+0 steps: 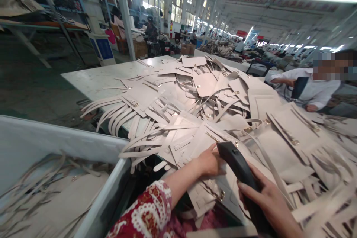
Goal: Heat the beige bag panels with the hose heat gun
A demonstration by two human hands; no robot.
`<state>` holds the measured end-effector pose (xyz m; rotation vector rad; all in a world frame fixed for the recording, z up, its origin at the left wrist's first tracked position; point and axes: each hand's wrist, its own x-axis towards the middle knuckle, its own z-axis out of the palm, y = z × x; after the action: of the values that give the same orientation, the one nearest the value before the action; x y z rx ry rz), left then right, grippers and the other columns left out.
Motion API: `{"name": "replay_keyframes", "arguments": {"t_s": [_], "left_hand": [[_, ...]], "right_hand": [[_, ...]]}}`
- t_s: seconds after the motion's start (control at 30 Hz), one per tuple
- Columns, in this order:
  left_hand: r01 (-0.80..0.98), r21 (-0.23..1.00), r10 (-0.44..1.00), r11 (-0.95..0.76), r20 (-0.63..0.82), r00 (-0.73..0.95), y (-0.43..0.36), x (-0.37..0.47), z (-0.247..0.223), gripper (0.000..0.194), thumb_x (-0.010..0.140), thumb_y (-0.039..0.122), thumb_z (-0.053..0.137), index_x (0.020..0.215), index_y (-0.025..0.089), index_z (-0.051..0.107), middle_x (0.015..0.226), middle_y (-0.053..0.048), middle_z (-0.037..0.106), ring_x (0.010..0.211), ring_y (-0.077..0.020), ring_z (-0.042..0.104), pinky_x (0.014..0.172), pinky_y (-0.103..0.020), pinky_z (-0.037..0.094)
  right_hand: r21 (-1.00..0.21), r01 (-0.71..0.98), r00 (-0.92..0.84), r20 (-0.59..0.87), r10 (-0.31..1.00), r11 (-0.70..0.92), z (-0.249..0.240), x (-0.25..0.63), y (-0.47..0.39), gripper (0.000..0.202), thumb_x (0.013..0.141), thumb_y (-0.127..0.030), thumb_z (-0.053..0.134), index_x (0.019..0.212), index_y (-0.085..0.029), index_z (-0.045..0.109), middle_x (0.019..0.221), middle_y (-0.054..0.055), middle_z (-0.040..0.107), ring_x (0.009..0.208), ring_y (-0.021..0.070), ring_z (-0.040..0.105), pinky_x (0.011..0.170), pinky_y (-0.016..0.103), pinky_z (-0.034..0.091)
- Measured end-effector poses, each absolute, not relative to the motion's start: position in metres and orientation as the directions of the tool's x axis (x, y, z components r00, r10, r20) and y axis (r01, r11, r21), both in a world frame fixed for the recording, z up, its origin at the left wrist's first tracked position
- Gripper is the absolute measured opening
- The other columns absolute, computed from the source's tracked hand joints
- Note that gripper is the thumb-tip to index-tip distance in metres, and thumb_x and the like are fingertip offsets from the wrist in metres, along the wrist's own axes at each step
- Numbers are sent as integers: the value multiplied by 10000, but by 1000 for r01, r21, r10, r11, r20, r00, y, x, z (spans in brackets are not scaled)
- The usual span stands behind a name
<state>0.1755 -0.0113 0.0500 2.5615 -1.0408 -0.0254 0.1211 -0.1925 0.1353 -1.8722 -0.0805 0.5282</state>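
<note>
My left hand [208, 161] rests on a beige leather bag panel [195, 145] at the near edge of a large heap of such panels [212, 96]. My right hand [269, 202] is closed around a black handheld tool [237, 161], whose tip points up and left toward the left hand's fingers. The panels are pale beige with small gold buckles and long straps that hang over the table's edge. My left sleeve [145, 214] is red with a white pattern.
A white table [97, 78] bears the heap. A grey-white bin [55, 178] with more straps and panels stands at the lower left. Another person in a white top [309, 89] works at the far right. Shelves and more workers fill the background.
</note>
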Motion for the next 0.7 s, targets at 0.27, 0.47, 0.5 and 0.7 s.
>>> {"name": "replay_keyframes", "arguments": {"t_s": [0.27, 0.47, 0.5, 0.7], "left_hand": [[-751, 251, -787, -611, -90, 610, 63, 211, 80, 544, 645, 82, 609, 1157, 242, 519, 1370, -46, 367, 1260, -262, 280, 1011, -442, 246], [-737, 225, -767, -638, -103, 633, 62, 214, 74, 565, 658, 88, 602, 1192, 239, 493, 1393, -58, 334, 1280, -273, 237, 1001, -457, 253], [-732, 224, -763, -643, -102, 639, 61, 214, 74, 572, 659, 82, 597, 1197, 243, 489, 1396, -56, 331, 1283, -272, 230, 1003, -460, 247], [-733, 226, -762, -642, -84, 642, 60, 213, 79, 610, 628, 64, 628, 1197, 234, 488, 1382, -70, 354, 1270, -273, 262, 1011, -440, 243]], "right_hand": [[-940, -192, 763, -324, 560, -283, 113, 69, -198, 686, 590, -207, 650, 1253, -155, 482, 1212, 68, 573, 1163, 281, 456, 946, 318, 389], [-942, -92, 722, -287, 630, -324, 100, 71, -116, 695, 582, -105, 550, 1260, -220, 459, 883, -2, 685, 677, 203, 612, 652, 307, 499], [-935, -57, 749, -272, 604, -351, 98, 72, -105, 705, 580, -104, 545, 1268, -219, 448, 845, -5, 681, 620, 188, 592, 605, 295, 493], [-923, 90, 807, -153, 570, -375, 100, 55, -91, 746, 571, -104, 574, 1291, -226, 424, 981, 23, 655, 774, 207, 588, 711, 301, 480]]}}
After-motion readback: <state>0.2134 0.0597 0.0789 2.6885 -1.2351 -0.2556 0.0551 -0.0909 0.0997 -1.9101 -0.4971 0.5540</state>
